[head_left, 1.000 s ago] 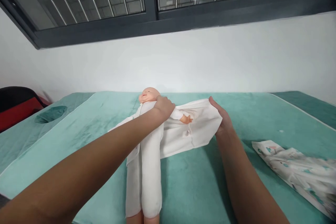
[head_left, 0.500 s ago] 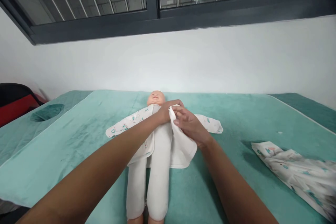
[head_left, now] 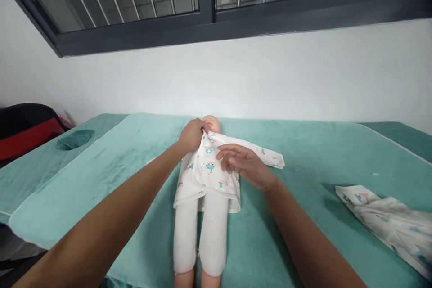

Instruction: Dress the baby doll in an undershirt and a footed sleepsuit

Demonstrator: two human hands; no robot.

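Note:
A baby doll [head_left: 213, 229] lies on its back, head toward the wall, with white cloth legs. It wears a white printed baby shirt [head_left: 211, 166], whose front panel now lies across the chest. My left hand [head_left: 193, 135] pinches the shirt's upper edge just below the doll's chin, partly covering the face. Over the shirt's right half hovers my right hand [head_left: 243, 163], fingers loosely bent and apart, holding nothing. One sleeve stretches out to the right past that hand; the other is mostly hidden behind my left forearm.
A crumpled white printed garment [head_left: 388, 225] lies on the green bed cover [head_left: 297, 216] at the right. At the left is a face hole [head_left: 74, 139] in the bed, with a red and black object [head_left: 30, 137] beyond. Wall and barred window stand behind.
My hands drew the shirt's right panel from the side over the doll's chest. My left hand moved up to the collar; my right hand let go of the cloth.

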